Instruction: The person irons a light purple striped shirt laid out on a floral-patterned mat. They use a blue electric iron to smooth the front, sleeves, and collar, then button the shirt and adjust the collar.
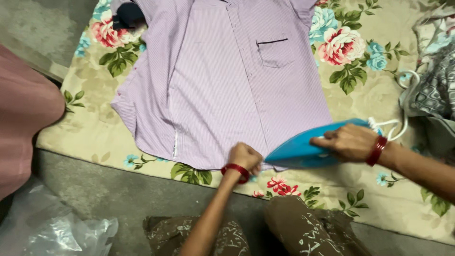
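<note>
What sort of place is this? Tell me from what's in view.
Probably a home floor set up for ironing: a floral sheet spread over bare grey floor, a lilac shirt laid flat, and a blue iron under the right hand.

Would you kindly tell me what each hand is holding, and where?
The right hand grips the blue iron from above; the left hand pinches the purple shirt's bottom hem.

Soft, even indoor light — faint shadows, slight overall blur, dimmer lower-left corner.

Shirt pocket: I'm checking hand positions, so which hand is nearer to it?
Right. The right hand grips the blue iron below and right of the pocket; the left hand pinches the hem farther below.
</note>
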